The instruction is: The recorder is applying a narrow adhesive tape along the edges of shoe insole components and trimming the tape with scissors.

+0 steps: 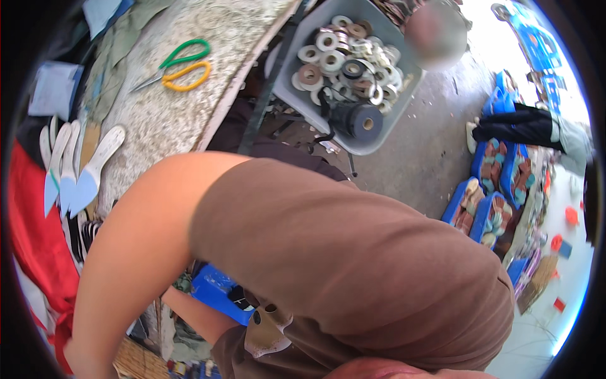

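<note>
My right arm, in a brown sleeve (341, 234), crosses the view and bends down to the lower left. The back of my right hand (85, 363) is partly seen at the lower edge, its fingers out of sight. My left forearm (196, 316) passes behind the right one, which hides my left hand. Beside the right forearm, several flat white and pale blue sole-shaped pieces (98, 167) lie at the worktable's left edge, with red cloth (35, 234) below them. Scissors (186, 66) with one green and one yellow handle rest on the worn, speckled worktable (151, 126).
Beyond the table stands a grey tub (297, 104) of tape rolls, a large black roll (363, 121) among them. Blue bins (476, 215) with cut pieces stand at the right near a person in dark trousers (517, 123). Another person (435, 35) is at the top. Blue plastic (218, 290) lies below my arm.
</note>
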